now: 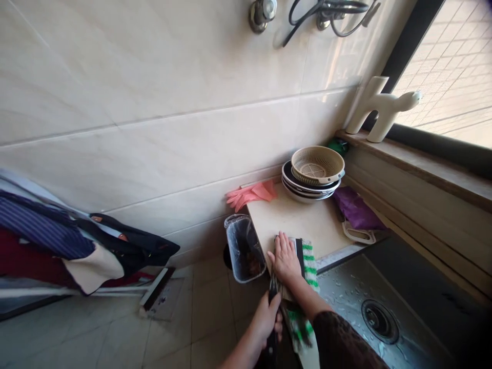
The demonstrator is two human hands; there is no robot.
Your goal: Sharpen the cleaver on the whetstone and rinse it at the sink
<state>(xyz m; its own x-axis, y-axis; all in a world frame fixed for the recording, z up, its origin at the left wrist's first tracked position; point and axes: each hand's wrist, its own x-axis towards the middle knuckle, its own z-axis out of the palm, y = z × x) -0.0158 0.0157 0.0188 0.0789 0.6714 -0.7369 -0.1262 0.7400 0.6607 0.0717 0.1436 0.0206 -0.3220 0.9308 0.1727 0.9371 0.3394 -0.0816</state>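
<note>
My right hand [285, 256] lies flat, fingers stretched out, on a green-and-white striped cloth [309, 261] at the front edge of the beige counter [307, 220]. My left hand [265, 320] is closed round a black handle [272, 294], just below the counter edge. The handle's far end runs under my right hand and the cloth, so what it belongs to is hidden. More of the striped cloth hangs down beside my right forearm.
A clear plastic tub [244, 248] with dark scraps hangs off the counter's left side. Behind lie pink rubber gloves [251, 193], stacked plates [303, 188] topped by a beige colander [317, 165], and a purple bag [355, 207]. A wet steel sink [380, 307] lies right; clothes [57, 236] far left.
</note>
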